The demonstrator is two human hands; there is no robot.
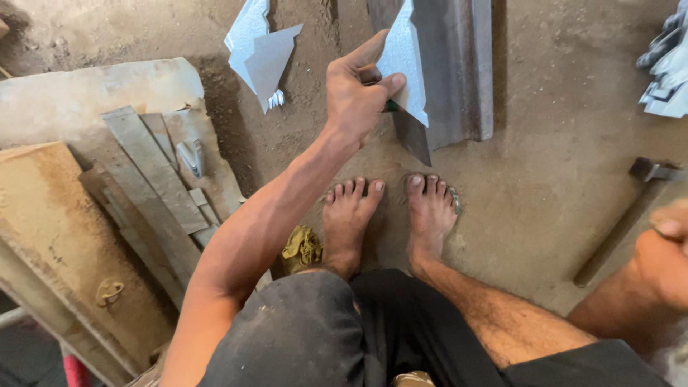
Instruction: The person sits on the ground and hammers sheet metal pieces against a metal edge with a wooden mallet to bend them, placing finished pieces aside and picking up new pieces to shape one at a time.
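Observation:
My left hand (358, 89) is raised over the dirt floor and pinches a pointed piece of grey sheet metal (405, 61) between thumb and fingers. Something dark green shows under my fingers at the sheet's edge. My right hand (663, 254) sits blurred at the right edge, fingers curled, close to the handle of a hammer (620, 226) lying on the floor; whether it touches the handle I cannot tell. My bare feet (390, 215) rest on the ground below the sheet.
A long folded metal channel (459, 68) lies ahead. A cut sheet scrap (261, 54) lies at top centre, more scraps (666, 72) at the right edge. At left, a stone slab (86, 93) carries metal strips (154, 172), beside a wooden board (64, 244). An ochre rag (302, 249) lies by my foot.

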